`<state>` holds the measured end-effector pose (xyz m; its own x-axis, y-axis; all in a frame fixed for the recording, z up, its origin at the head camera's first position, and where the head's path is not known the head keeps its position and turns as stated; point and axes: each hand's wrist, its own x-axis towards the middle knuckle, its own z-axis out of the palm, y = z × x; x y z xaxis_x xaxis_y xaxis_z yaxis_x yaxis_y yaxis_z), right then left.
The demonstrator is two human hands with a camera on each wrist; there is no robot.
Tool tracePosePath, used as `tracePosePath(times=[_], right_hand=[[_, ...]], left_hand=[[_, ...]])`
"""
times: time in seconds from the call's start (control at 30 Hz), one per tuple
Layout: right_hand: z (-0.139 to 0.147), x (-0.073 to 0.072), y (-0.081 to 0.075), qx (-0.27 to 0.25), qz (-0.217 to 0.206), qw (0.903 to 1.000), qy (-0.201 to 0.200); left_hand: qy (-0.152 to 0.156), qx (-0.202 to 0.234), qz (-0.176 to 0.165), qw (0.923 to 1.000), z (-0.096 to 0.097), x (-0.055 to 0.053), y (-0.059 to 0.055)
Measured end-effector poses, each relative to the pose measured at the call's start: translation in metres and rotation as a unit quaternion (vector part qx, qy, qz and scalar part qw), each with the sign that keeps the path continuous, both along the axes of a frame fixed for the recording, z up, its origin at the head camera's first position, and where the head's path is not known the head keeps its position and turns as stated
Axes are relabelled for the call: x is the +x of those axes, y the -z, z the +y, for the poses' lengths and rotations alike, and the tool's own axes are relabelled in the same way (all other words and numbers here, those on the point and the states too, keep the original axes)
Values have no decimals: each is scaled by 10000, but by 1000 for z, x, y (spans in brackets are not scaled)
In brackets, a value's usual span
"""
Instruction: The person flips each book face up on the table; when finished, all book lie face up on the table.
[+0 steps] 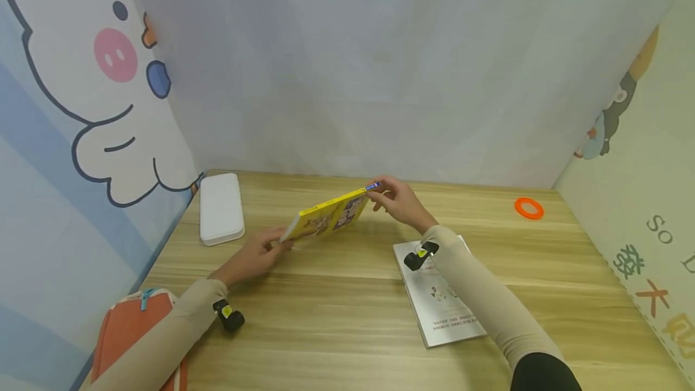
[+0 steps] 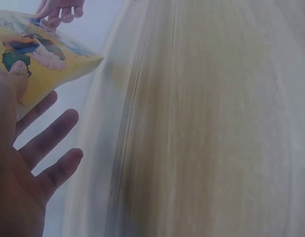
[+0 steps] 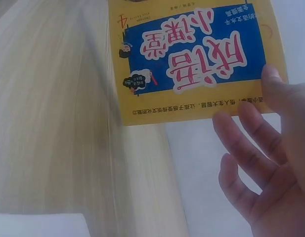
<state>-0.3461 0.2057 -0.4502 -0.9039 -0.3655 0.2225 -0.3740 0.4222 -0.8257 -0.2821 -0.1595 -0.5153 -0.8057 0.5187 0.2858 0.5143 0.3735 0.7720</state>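
Note:
A yellow book [image 1: 326,217] is held up at a tilt over the table, its spine edge uppermost in the head view. My left hand [image 1: 254,258] pinches its lower left corner, thumb on the cover [image 2: 48,74] and the other fingers spread in the left wrist view. At the opposite, raised end, my right hand [image 1: 400,203] grips the book between thumb and fingers. The right wrist view shows the cover [image 3: 192,109] with large pink characters on a blue panel. Below my right forearm lies a white book [image 1: 434,312], partly hidden by the sleeve.
On the wooden table [image 1: 304,330], a white case [image 1: 221,209] lies at the back left. An orange ring [image 1: 529,209] is near the back right corner. A red zippered bag [image 1: 127,330] stands at the front left, partly behind my left sleeve. Walls close three sides.

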Motion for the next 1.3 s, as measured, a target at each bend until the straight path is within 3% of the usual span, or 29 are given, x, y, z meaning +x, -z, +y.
tracePosePath(times=[0.3,0.6,0.83,1.07,1.3], right_hand=[[-3,1,-2,-53,193,9994,276],[-4,-5,4,-114,263,9990,330],[-6,-3,2,329,489,9962,637],[-6,-1,3,288,236,9976,592],[-6,-2,6,330,76,9982,497]], left_hand=[[-406,-236,-239,9986,3,4,-5],[-345,-132,-511,9980,2,5,-6],[-310,162,-728,9967,3,5,-4],[-424,364,-980,9936,4,8,-6],[-468,319,-672,9961,4,9,-5]])
